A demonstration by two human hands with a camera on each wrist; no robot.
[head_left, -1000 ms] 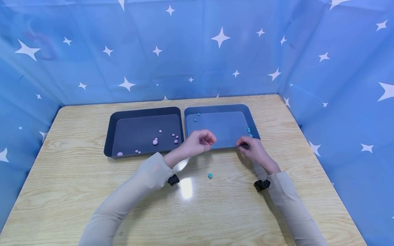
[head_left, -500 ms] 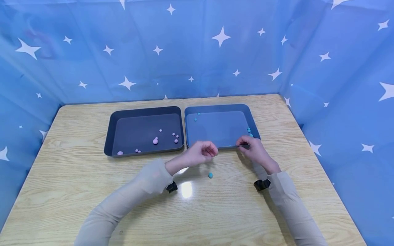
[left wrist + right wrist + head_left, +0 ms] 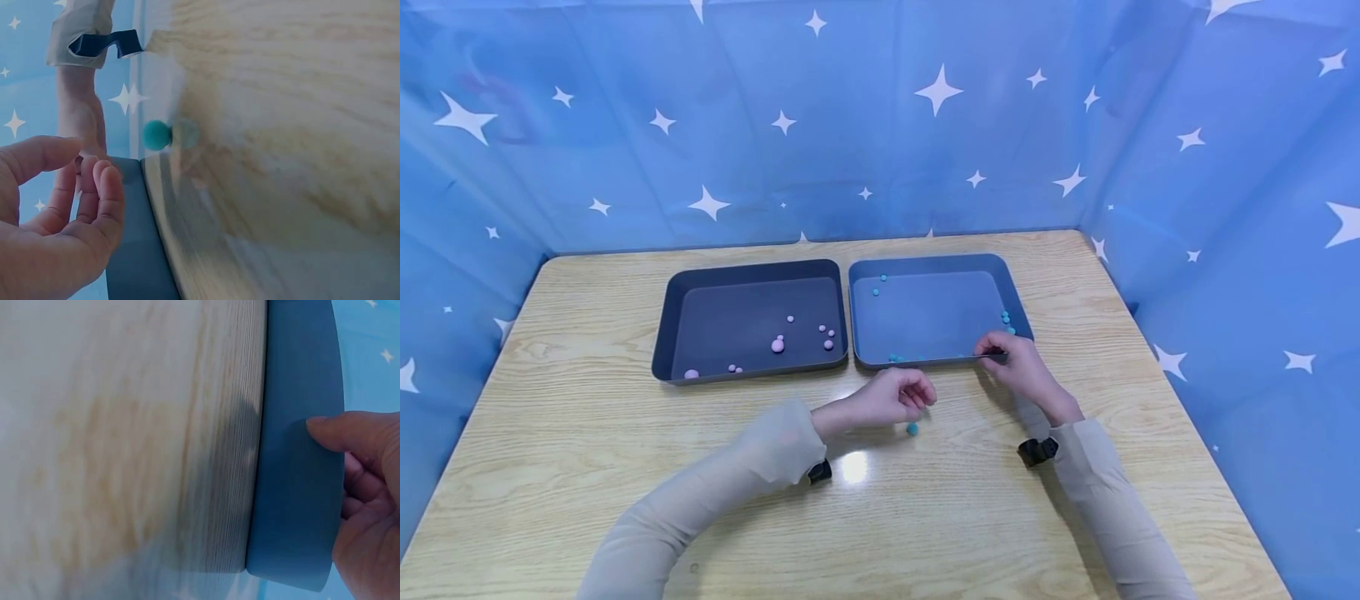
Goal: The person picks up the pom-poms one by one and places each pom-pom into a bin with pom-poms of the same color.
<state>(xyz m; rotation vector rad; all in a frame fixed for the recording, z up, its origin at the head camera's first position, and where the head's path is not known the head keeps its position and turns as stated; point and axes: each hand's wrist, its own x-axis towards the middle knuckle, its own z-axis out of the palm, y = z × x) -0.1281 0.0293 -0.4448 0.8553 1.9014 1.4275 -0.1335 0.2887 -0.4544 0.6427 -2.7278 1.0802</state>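
Observation:
A teal ball lies on the wooden table in front of the blue tray. Just above and behind that ball hovers my left hand, its fingers loosely bent. In the left wrist view nothing sits between its thumb and fingers, and the ball is apart from them. My right hand pinches the tray's near rim toward its right corner. The right wrist view shows the thumb on the outer wall of the tray; the other fingers are behind the rim, partly hidden. Several small teal balls are inside the tray.
Left of the blue tray, nearly touching it, stands a dark tray with several lilac balls of different sizes. A star-patterned blue curtain surrounds the table's back and sides.
From over the blue tray's near edge, my left hand has come back toward me, close to the loose teal ball. My right hand has stayed on the rim.

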